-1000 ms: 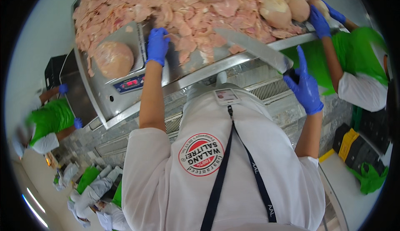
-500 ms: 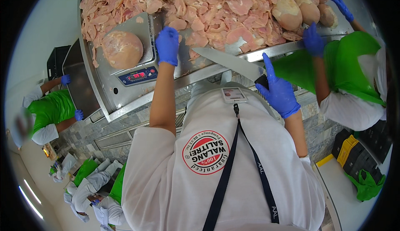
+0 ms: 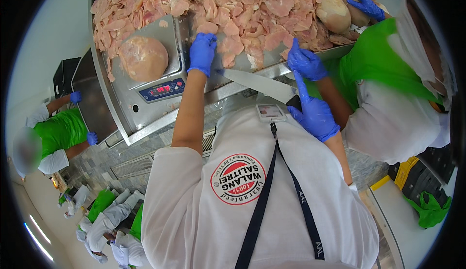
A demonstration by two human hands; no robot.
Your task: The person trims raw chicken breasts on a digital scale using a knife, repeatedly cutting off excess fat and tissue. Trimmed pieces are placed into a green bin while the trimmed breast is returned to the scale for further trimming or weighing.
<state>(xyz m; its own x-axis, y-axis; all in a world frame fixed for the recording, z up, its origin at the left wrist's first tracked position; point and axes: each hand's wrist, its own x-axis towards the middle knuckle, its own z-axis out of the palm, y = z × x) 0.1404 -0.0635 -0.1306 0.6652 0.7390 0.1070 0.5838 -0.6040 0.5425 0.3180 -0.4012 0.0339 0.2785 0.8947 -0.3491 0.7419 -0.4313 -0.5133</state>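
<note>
In the grip of the right hand (image 3: pixel 316 114), index finger stretched out, the knife (image 3: pixel 257 83) points over the near edge of the bench (image 3: pixel 121 103) toward the curled left hand (image 3: pixel 202 54), whose contents cannot be told, so keeping its tip off that wrist seems wise.

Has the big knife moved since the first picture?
Yes. Judged against the scale, the knife has shifted left, toward the scale, with its tip now just below the left hand.
</note>
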